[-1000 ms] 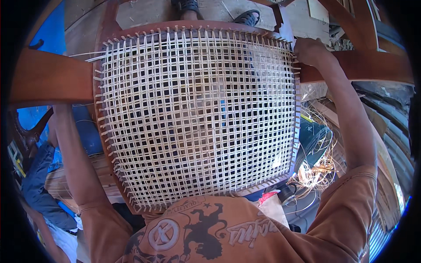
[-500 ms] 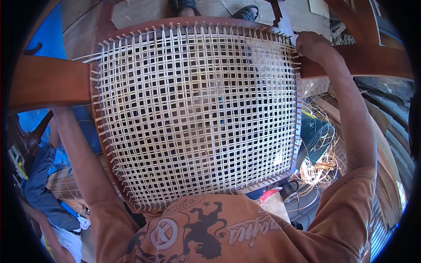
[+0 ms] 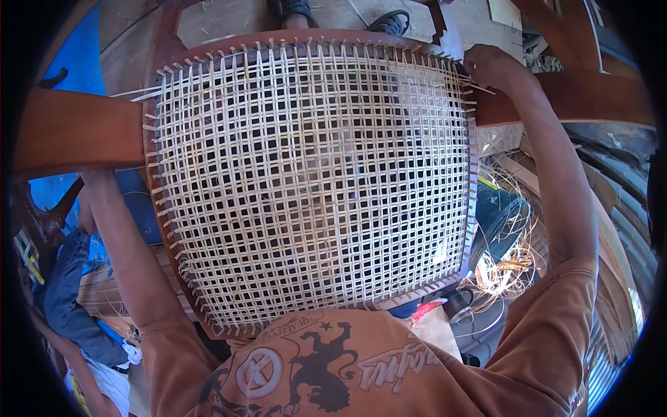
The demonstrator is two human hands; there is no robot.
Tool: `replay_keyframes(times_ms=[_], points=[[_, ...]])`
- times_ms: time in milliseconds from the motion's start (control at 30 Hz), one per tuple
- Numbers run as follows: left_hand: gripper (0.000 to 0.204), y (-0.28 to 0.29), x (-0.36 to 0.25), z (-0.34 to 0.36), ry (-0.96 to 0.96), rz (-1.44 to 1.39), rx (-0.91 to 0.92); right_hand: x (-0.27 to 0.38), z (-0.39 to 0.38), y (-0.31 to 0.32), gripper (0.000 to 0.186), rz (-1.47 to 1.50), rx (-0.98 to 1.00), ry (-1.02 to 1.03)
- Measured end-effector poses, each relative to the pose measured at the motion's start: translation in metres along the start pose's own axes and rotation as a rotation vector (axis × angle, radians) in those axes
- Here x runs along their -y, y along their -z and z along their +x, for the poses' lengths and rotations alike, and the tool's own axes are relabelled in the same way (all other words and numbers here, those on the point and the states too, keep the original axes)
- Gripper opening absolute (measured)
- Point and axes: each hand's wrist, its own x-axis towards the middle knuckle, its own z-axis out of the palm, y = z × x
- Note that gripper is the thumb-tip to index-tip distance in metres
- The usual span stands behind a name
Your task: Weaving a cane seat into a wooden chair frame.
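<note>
A seat panel of pale woven cane [image 3: 313, 174] spans a reddish-brown wooden chair frame [image 3: 156, 201] in front of me, its strand ends poking up around the rim. At the far right corner my right hand [image 3: 492, 68] is closed, fingertips pinched at the edge of the weave. A cane strand [image 3: 481, 88] sticks out just below these fingers. My left forearm reaches under the broad wooden arm piece [image 3: 83, 132] on the left; only the wrist side of my left hand [image 3: 96, 179] shows, its fingers hidden.
Another wooden arm piece [image 3: 577, 97] extends to the right. Tangled cane offcuts [image 3: 511, 271] lie beside a dark green container [image 3: 497, 215]. Long boards [image 3: 608, 278] lean at the right. Another person's dark-clothed leg [image 3: 69, 292] is at lower left, and sandalled feet [image 3: 295, 10] are beyond the frame.
My right hand has shifted slightly left against the corner, and a strand end now shows below its fingers. The left forearm is almost unchanged.
</note>
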Motion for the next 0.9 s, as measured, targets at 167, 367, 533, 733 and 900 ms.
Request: replay_keyframes(times_ms=[167, 367, 533, 733, 900], points=[[0.036, 0.000, 0.000, -0.001, 0.008, -0.004, 0.003, 0.000, 0.000, -0.011, 0.015, -0.078, -0.078, 0.013], [0.036, 0.002, 0.001, -0.001, 0.011, 0.001, 0.013, -0.006, -0.004, -0.010, 0.014, -0.035, -0.145, 0.134], [0.036, 0.003, 0.001, -0.001, 0.013, 0.003, 0.010, -0.007, -0.003, -0.008, 0.018, -0.008, -0.120, 0.129], [0.036, 0.002, 0.003, 0.000, 0.016, 0.007, 0.016, 0.006, -0.003, -0.032, 0.020, -0.243, -0.356, -0.116], [0.036, 0.003, 0.004, 0.000, 0.014, 0.004, 0.012, 0.008, -0.016, -0.025, 0.019, -0.348, -0.487, -0.048]])
